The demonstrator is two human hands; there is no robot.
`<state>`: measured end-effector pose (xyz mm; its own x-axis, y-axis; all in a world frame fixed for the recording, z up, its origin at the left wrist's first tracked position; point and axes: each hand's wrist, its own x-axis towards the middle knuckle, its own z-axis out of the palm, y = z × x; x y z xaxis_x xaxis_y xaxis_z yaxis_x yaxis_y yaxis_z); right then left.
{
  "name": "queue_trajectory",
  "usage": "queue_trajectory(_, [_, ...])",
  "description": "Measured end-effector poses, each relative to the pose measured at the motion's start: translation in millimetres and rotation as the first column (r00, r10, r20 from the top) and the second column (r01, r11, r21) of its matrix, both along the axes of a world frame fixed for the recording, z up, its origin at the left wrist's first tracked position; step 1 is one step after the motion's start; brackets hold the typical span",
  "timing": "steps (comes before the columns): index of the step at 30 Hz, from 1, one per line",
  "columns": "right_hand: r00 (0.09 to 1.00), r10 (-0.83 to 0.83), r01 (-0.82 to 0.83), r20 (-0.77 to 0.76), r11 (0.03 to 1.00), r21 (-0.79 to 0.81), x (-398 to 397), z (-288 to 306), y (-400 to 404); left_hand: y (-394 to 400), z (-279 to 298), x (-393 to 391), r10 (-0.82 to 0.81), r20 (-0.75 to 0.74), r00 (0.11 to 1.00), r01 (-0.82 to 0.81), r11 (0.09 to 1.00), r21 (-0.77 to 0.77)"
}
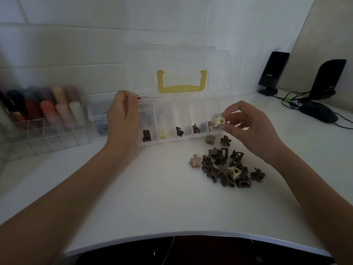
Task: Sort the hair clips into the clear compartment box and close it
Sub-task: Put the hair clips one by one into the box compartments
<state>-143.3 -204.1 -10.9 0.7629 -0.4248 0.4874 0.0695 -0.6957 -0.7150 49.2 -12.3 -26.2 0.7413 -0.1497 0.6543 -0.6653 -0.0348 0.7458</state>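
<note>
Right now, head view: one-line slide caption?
Right hand pinches a cream clip over the open compartment box; left hand steadies it.

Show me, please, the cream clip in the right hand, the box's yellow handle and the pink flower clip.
cream clip [219, 121], head view, its body between the fingertips.
yellow handle [181, 88], head view, middle of its crossbar.
pink flower clip [195, 160], head view, its centre.

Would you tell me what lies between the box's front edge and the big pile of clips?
In the head view, two loose flower clips, one olive and one dark, on the white table.
</note>
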Motion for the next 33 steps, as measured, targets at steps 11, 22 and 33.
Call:
queue_trajectory(11, [0.999,-0.047,0.046,0.023,0.998,0.053,1.8,-1.7,-2.3,0.0,-0.4,-2.0,0.011,-0.003,1.0,-0.011,1.0,-0.001])
queue_trajectory(22, [0.961,-0.275,0.276,0.038,0.936,-0.218,7.2,-11.4,-10.0,1.3,0.5,-2.2,-0.008,0.005,1.0,0.008,1.0,0.012])
queue_trajectory(33, [0.952,-0.098,-0.073,-0.292,0.849,-0.523,-0.7,-5.3,-4.1,-1.1,0.1,1.2,0.004,-0.03,1.0,-0.004,1.0,-0.006])
